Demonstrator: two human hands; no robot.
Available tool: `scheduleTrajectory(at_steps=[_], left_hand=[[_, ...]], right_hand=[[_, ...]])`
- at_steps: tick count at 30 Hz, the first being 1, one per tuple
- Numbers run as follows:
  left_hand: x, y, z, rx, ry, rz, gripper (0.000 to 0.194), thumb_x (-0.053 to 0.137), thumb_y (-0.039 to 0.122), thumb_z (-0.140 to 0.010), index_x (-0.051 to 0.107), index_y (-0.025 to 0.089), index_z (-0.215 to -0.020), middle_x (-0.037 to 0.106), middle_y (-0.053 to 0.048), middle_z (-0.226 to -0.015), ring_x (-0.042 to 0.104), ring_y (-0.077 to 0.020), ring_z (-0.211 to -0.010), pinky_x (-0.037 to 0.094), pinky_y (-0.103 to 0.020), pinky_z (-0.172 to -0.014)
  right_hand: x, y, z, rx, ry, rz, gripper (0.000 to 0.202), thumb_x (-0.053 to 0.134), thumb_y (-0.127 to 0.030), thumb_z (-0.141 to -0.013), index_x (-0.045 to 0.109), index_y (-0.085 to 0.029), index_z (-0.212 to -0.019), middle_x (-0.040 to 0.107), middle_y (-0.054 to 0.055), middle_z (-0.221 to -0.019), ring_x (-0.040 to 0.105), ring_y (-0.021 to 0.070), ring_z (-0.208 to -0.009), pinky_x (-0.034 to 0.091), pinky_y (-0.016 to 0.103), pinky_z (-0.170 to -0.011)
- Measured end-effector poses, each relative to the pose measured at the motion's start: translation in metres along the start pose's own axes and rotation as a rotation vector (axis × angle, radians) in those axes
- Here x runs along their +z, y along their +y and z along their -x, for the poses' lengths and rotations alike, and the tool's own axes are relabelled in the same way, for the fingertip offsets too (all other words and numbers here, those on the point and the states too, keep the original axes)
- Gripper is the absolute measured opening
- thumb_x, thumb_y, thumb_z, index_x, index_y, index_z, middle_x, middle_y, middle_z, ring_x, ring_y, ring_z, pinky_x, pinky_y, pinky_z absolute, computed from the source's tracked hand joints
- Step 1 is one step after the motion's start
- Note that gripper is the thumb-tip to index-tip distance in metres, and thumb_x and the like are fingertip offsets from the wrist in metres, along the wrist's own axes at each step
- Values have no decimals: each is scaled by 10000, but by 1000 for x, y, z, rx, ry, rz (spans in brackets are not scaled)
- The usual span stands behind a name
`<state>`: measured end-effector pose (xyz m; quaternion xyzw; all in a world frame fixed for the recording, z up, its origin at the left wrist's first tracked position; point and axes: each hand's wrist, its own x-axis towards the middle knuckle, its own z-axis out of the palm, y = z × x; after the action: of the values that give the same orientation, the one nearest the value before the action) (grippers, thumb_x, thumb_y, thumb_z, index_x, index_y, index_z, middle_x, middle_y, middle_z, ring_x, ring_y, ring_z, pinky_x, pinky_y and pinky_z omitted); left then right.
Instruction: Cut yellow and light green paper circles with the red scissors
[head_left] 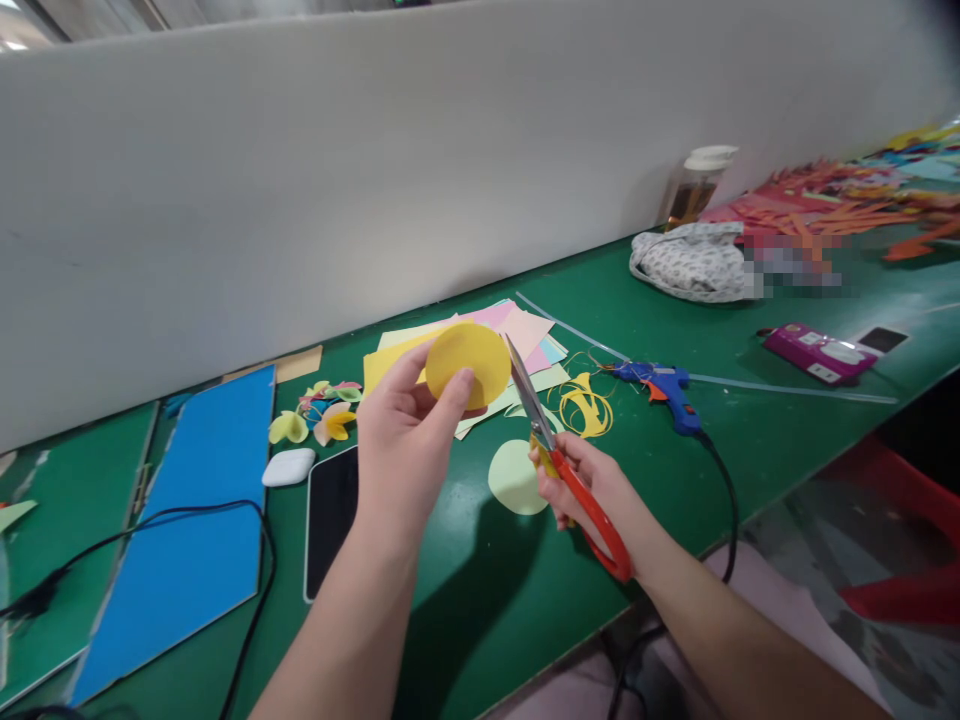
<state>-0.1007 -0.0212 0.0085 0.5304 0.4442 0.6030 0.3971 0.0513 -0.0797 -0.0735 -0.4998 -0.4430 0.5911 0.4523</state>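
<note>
A round yellow paper disc (pixel 466 362) is pinched between the thumb and fingers of my left hand (pixel 409 420), above a stack of coloured paper sheets (pixel 525 325). My right hand (pixel 589 480) holds red-handled scissors (pixel 592 510), their blades pointing up and lying close to the disc's right edge. Whether the blades touch the disc cannot be told. Below the hands a pale green paper circle (pixel 517 478) lies on the green table, partly behind my right fingers. Curled yellow paper offcuts (pixel 586 405) lie to the right of the scissors.
A blue glue gun (pixel 660 385) with its cord is at the right, near a purple box (pixel 817 352), a patterned cloth (pixel 694 262) and a jar (pixel 697 188). On the left are a blue board (pixel 195 500), a black cable, a phone (pixel 330 520), a white case (pixel 289 467) and paper flowers (pixel 334 423).
</note>
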Motion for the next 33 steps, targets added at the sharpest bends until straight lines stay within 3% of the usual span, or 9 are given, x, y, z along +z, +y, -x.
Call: scheduleTrajectory(at_steps=[6, 9, 21, 33], left_hand=[[-2, 1, 2, 20, -31, -72, 326, 769, 296, -745, 713, 179, -1043, 757, -25, -928, 722, -148, -750, 644, -256, -663], [-4, 0, 2, 14, -84, -113, 345, 758, 310, -762, 698, 178, -1074, 761, -35, -950, 729, -161, -767, 646, -268, -673], [-5, -1, 2, 7, -118, -116, 331, 746, 314, -779, 695, 200, -1085, 754, -24, -972, 719, -135, -719, 641, -245, -643], [-3, 1, 2, 0, -86, -123, 340, 743, 334, -769, 696, 194, -1075, 756, -38, -985, 719, -152, -738, 639, -260, -634]], right_hand=[[1, -1, -1, 15, 23, -3, 418, 767, -496, -740, 568, -198, -956, 544, -43, -765, 448, 53, -518, 443, 180, -469], [2, -4, -1, 0, 31, -6, 461, 764, -540, -722, 563, -192, -947, 539, -41, -740, 452, 61, -508, 444, 184, -444], [4, -3, -4, -27, 59, -20, 540, 762, -616, -664, 571, -181, -920, 536, -48, -691, 434, 47, -454, 422, 166, -377], [4, -8, -3, -3, 72, -33, 547, 791, -616, -621, 569, -183, -872, 532, -49, -669, 437, 48, -446, 412, 163, -361]])
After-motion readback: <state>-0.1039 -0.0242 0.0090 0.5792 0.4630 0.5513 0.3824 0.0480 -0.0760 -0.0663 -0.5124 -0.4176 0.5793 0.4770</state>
